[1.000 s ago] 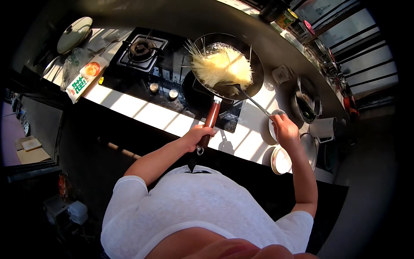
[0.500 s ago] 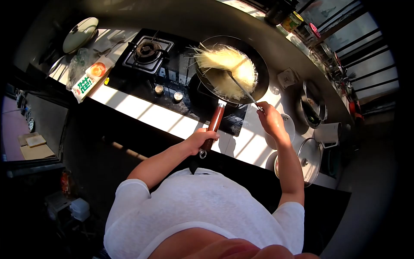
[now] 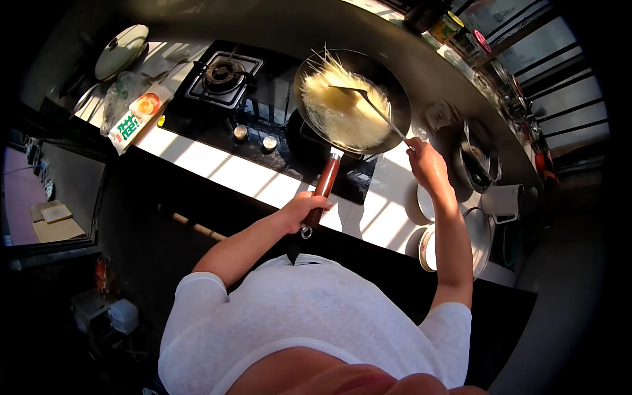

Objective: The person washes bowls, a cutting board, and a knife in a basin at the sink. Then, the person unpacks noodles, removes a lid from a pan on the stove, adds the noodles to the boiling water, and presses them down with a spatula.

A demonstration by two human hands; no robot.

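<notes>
A dark wok (image 3: 400,92) stands on the right side of the black stove. Pale thin noodles (image 3: 352,122) lie in it, some stiff strands poking up at its far left rim. My left hand (image 3: 308,209) is wrapped round the wok's reddish-brown handle (image 3: 325,178). My right hand (image 3: 428,161) grips the end of a metal spatula (image 3: 384,115), whose dark blade is on top of the noodles near their middle.
To the left are a free burner (image 3: 222,76), a noodle packet (image 3: 135,118) and a pale lid (image 3: 122,51). On the right stand a pan (image 3: 486,155), a white mug (image 3: 501,203), a glass lid (image 3: 484,240) and a bowl (image 3: 426,249). Jars line the windowsill.
The spatula blade has moved up and left over the noodles. The noodles have spread lower in the wok, with fewer strands sticking out. My left hand still holds the handle.
</notes>
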